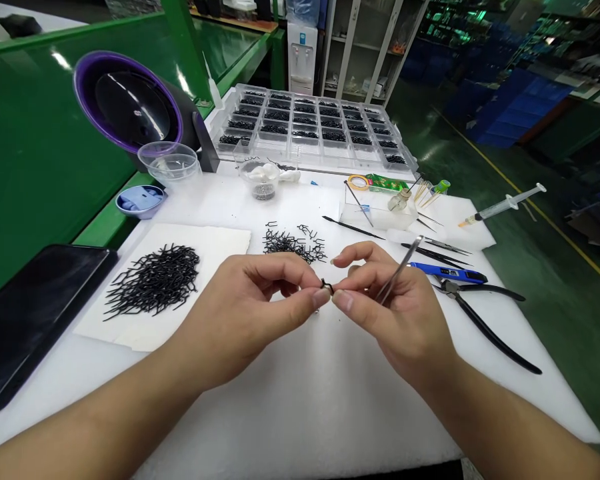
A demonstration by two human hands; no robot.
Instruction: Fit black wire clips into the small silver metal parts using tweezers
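Left hand (245, 300) and right hand (405, 307) meet fingertip to fingertip on the near side of the central heap of bent black pieces (294, 248), taken here as reference. Both are half curled and pinching: the left with thumb and index finger, the right with thumb and a partly hidden finger, on a single small black piece (327, 287). Fingertips cover much of this piece, so its full shape cannot be confirmed. Tweezers (401, 265) sit within the right hand, slanting out above its knuckles; their lower end is lost against the fingers. Left of the heap, a larger pile of black strips (153, 280) lies on white paper (233, 241), the near edge of which is partly covered by the left arm. Beyond the heap stand a clear cup (264, 190), its grainy contents too small to identify, and a compartment box (315, 157) of dark pieces, not countable. Right of the heap are diagonal cutters (453, 289) and a blue pen-shaped tool (450, 272), each partly hidden by the right hand. Far left of the heap, a black panel (35, 313) is cut off by the frame.
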